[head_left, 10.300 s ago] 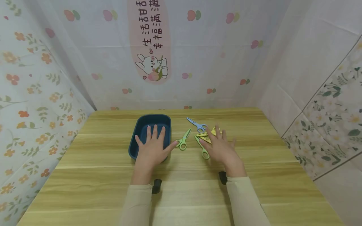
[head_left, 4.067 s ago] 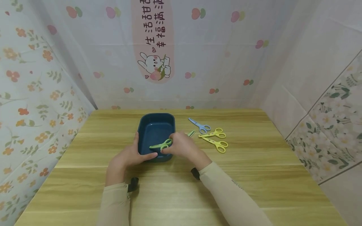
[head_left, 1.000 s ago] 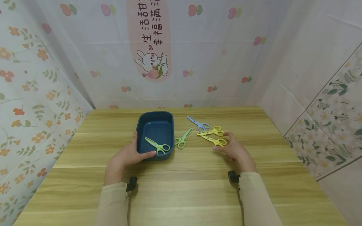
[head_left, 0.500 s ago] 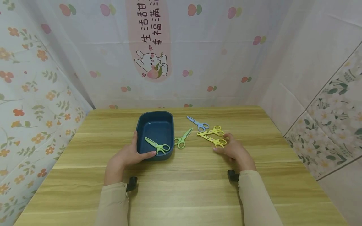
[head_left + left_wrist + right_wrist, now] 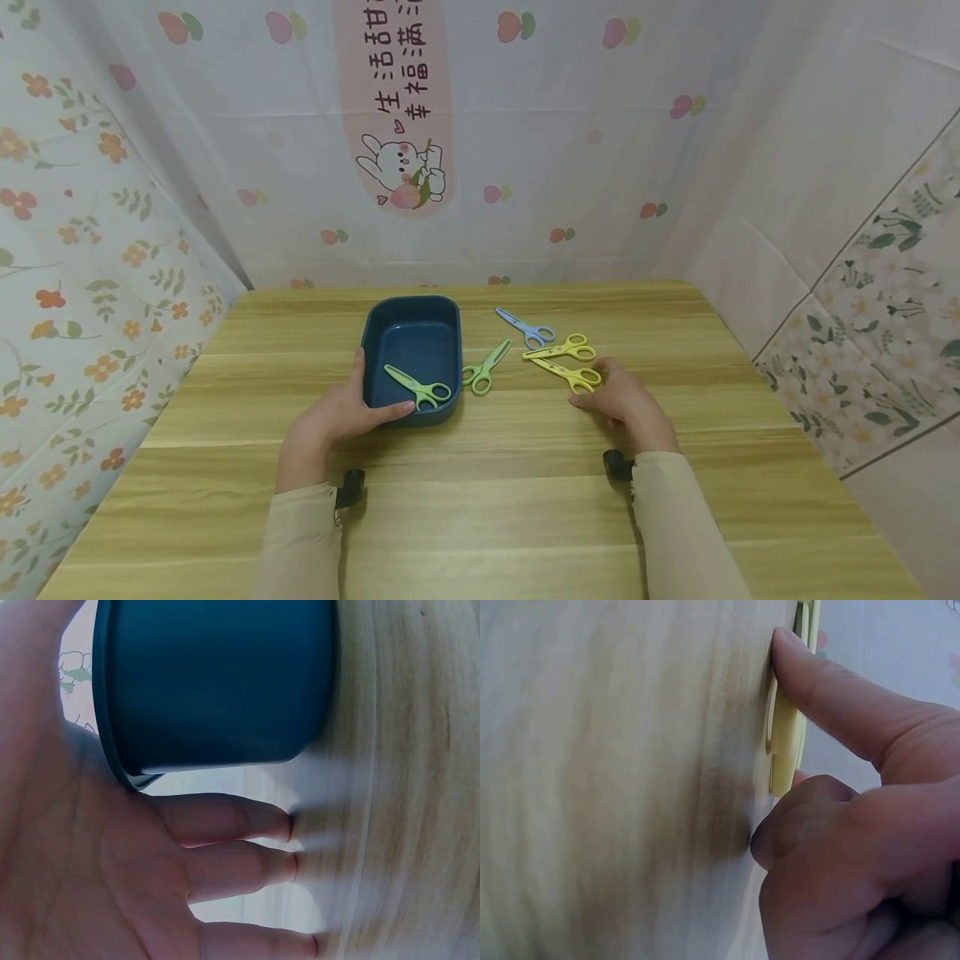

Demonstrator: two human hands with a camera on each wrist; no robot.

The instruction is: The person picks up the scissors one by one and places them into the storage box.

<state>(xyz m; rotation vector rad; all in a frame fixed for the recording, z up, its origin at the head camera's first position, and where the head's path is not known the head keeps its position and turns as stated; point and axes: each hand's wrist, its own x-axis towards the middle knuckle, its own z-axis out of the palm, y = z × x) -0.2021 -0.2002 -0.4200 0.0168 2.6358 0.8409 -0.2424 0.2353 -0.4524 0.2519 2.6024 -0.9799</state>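
Note:
My left hand (image 5: 339,414) grips a dark blue container (image 5: 452,333) at its near left corner, thumb over the near rim. In the left wrist view, the other fingers extend down beside the container wall (image 5: 225,682), tips on the table. Inside the container lie green scissors (image 5: 414,383), handles toward my thumb. At the right, my right hand (image 5: 626,404) pinches the handles of the nearer yellow scissors (image 5: 558,370) between thumb and fingers. The right wrist view shows this yellow handle (image 5: 784,746) low over the wood, partly hidden by the fingers.
A second pair of yellow scissors (image 5: 555,352) lies just behind, blades overlapping the nearer pair. Blue scissors (image 5: 517,322) rest farther back. Another pair of green scissors (image 5: 495,357) lies against the container's right side. A patterned curtain (image 5: 600,167) hangs behind the wooden table (image 5: 480,517).
Earlier, the right hand laid one pair of green scissors in the container, while the left took hold of its corner. The right hand then moved to the yellow scissors, whose handles have shifted slightly.

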